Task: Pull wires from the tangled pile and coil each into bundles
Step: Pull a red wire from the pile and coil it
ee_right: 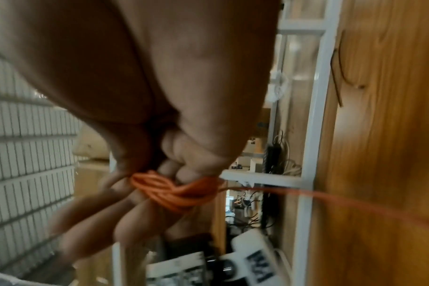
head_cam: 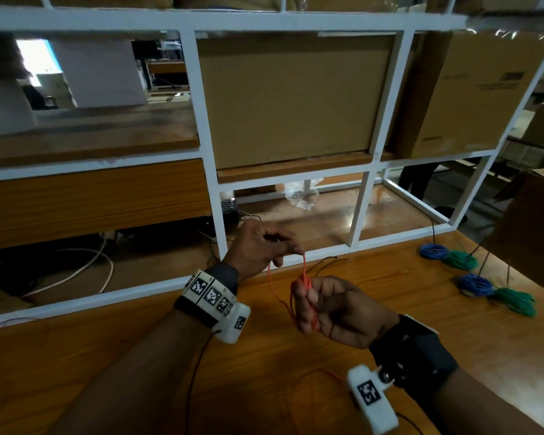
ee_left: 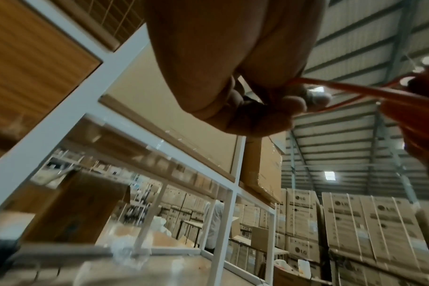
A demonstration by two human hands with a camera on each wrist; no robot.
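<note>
An orange wire [head_cam: 305,287] is wound in several loops around the fingers of my right hand [head_cam: 327,309], which is held above the wooden table [head_cam: 139,372]. The right wrist view shows that orange coil [ee_right: 174,193] bunched at the fingers, with a loose strand trailing off to the right. My left hand [head_cam: 264,243] is just above and left of it and pinches a strand of the same wire [ee_left: 331,87] between thumb and fingertips. Thin dark wires [head_cam: 327,262] lie on the table behind my hands.
Two blue-and-green coiled bundles [head_cam: 446,255] [head_cam: 496,293] lie on the table at the right. A white metal shelf frame [head_cam: 214,183] with cardboard boxes [head_cam: 296,98] stands along the table's far edge. Black cables run from my wrist cameras.
</note>
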